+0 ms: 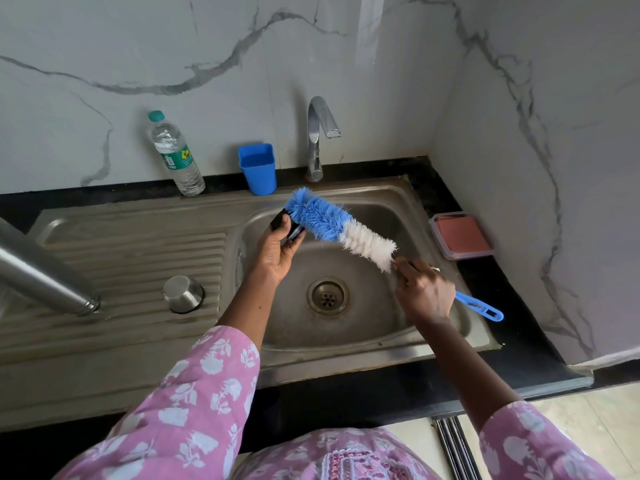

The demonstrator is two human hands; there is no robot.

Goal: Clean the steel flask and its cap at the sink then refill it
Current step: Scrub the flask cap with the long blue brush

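While the black flask cap (277,221) sits just left of the frame's centre, I see the left hand (278,249) holding it above the sink basin (381,216), palm turned up, with fingers and thumb curled round it. A bottle brush (323,221) lies slantwise across the middle of the frame, and its blue bristle end presses against the cap. The white bristles run down to the right, where the right hand (424,292) is closed round the blue handle. The handle's looped end sticks out past that hand.

At the left edge, the steel flask (41,275) lies tilted with its narrow end on the ribbed drainboard (138,251), well apart from both hands. Just right of it, a small steel cup (183,293) stands upside down on the same ribs. The drain (327,295) shows between the two forearms in the basin floor.

Along the back of the sink, from left to right, I see a plastic water bottle (175,154) with a green cap, a blue tumbler (258,169) and a chrome tap (317,140). At the basin's right side, a clear box with a reddish block (462,237) rests on the black counter (512,306). Pink floral sleeves (194,393) fill the bottom of the frame.
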